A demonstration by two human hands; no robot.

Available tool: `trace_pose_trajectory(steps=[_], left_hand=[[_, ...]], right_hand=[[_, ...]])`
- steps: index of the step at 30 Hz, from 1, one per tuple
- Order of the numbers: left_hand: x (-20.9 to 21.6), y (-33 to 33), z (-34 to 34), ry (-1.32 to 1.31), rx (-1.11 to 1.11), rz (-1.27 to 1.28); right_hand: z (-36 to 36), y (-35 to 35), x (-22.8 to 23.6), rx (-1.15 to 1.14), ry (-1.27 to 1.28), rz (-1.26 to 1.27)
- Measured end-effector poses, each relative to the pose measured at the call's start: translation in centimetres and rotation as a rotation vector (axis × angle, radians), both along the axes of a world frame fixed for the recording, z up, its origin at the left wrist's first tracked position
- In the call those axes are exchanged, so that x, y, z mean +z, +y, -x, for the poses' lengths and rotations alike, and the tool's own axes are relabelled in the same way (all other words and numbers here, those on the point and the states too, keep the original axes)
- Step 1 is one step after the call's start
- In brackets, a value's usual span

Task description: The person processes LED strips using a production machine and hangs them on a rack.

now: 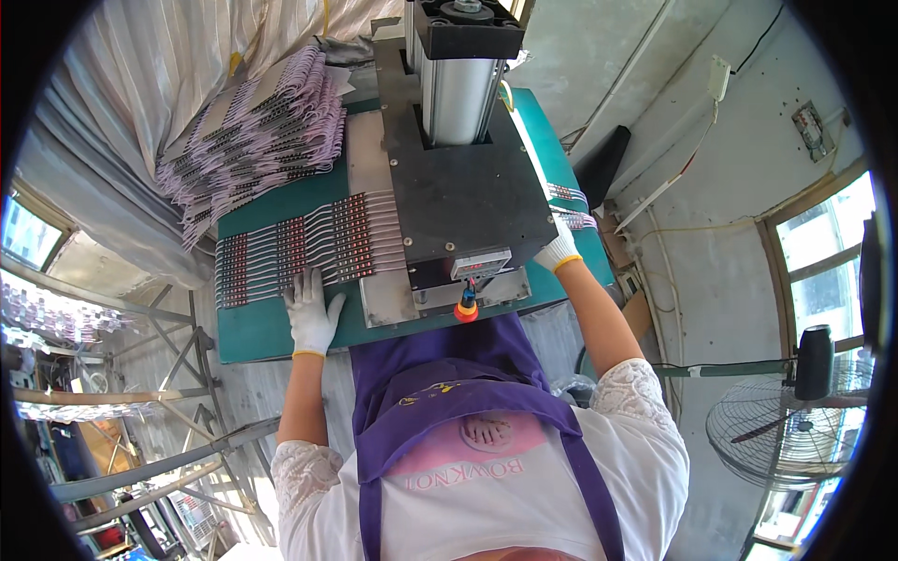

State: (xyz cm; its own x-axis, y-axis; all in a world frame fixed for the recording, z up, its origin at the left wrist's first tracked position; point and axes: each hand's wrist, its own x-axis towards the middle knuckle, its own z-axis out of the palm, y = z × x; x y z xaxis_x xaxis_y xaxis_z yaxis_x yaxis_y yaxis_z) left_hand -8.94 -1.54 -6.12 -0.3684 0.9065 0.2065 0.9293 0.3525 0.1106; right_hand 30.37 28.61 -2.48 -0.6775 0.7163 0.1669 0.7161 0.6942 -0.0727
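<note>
Metal rack (159, 469): between seven and eight o'clock from the press, floor showing between it and the table.
Green worktable (253, 341): left edge at nine; a green margin before the straps gives sliding room toward seven.
Strap pile (257, 131): lilac and black, heaped at ten; I can't tell whether these are finished or waiting.
Strap row (292, 245): dark patterned straps side by side at nine, pale right ends reaching the press; laying out looks mostly done, pressing probably midway.
Left hand (313, 313): white-gloved, at eight, flat, fingers slightly spread on the row's near edge, gripping nothing I can see.
Stop knob (466, 309): red and yellow, at six, jutting toward the apron.
Black press (468, 187): the dial's centre, a bulky housing parting the hands.
Right hand (558, 246): gloved, at four, tight beside the housing; fingers hidden, so I can't tell its grip. Room looks narrow.
Strap ends (580, 222): at three, just past that hand, near the right edge; their finishing can't be judged.
</note>
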Motion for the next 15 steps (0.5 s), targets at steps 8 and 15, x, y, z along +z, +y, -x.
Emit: trace_pose_trajectory(steps=[8,15], left_hand=[[-0.1,-0.3,1.0,0.066,0.201,-0.220],[0.3,0.7,2.4,0.175,0.080,-0.254]], right_hand=[[-1.3,7.3,-5.0,-0.008,0.311,0.435],[-4.6,8.2,-8.8,-0.072,0.433,0.370]])
